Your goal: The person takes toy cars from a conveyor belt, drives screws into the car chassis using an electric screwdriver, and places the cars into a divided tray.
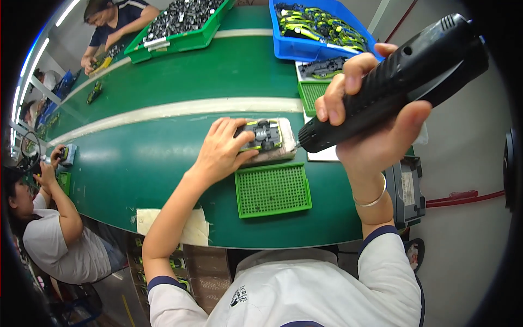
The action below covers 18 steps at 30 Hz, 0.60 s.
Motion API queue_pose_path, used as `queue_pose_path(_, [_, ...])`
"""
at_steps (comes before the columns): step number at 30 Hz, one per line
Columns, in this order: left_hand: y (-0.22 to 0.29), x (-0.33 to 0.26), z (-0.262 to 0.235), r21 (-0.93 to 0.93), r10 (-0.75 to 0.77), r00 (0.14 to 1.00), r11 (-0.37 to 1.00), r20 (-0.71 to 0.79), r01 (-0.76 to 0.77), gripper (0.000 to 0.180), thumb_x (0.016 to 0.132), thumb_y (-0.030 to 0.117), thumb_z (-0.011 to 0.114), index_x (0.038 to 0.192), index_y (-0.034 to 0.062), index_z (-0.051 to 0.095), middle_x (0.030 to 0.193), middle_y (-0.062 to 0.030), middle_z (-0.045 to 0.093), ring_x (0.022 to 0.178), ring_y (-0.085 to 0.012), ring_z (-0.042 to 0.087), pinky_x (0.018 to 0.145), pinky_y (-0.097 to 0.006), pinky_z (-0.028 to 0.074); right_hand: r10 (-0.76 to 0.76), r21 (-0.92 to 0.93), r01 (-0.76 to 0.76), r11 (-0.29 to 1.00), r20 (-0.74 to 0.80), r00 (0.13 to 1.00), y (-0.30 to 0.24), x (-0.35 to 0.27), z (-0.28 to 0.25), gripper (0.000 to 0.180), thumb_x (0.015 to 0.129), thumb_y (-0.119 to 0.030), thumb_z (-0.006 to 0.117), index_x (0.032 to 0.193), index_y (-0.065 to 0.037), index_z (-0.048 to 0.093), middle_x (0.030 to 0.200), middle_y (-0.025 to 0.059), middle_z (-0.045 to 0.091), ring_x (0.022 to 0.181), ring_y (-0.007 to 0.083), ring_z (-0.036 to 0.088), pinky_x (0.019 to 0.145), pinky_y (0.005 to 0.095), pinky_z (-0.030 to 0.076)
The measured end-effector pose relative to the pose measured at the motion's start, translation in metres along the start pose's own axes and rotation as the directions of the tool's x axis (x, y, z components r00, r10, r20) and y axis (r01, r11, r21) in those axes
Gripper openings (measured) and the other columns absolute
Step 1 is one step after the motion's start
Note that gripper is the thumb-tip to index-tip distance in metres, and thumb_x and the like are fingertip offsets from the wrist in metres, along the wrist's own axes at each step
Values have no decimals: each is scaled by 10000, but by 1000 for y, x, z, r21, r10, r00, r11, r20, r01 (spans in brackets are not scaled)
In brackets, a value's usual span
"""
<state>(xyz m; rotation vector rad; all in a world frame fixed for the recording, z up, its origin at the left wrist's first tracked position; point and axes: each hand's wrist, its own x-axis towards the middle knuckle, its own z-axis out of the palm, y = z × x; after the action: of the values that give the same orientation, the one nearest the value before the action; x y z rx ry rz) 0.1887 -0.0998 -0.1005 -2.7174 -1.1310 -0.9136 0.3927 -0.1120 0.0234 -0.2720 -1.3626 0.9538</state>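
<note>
The left hand [220,152] lay flat over the near end of a yellow-and-black toy car chassis [264,134], its fingers spread and pressing down rather than closed around it, apparently to pin the part belly-up in a pale holding block [275,155] on the green counter [163,163]. The right hand [376,125] was wrapped tight around a black electric screwdriver [392,79], fingers clamped on the ribbed grip, the tool slanted so that its nose met the right end of the chassis. A green perforated tray [272,189] sat just in front of the block, within easy reach; a second one [311,94] lay farther back, beside a blue bin [318,30] of similar yellow parts. The driver's tip was hidden behind the tool's nose and the block's edge, so whether it touched a screw could not be told. Any contents of the trays were too small to make out, and the left palm covered part of the chassis.
</note>
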Motion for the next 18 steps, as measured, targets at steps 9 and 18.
queue_pose_path(9, [-31, -25, -13, -555, -276, 953, 777, 124, 297, 894, 513, 253, 768, 1249, 69, 294, 1224, -123, 409, 1144, -254, 379, 979, -353, 267, 191, 13, -194, 981, 118, 974, 63, -55, 8, 691, 697, -622, 497, 1069, -83, 275, 689, 65, 403, 433, 126, 446, 436, 257, 416])
queue_pose_path(18, [-49, -31, -15, -667, -263, 886, 586, 381, 461, 823, 522, 214, 763, 1219, 54, 356, 1165, -107, 451, 1104, -218, 412, 956, -317, 300, 235, 22, -243, 970, 174, 956, 76, -67, 15, 669, 706, -613, 491, 1053, -85, 271, 692, 65, 397, 435, 127, 445, 433, 269, 424])
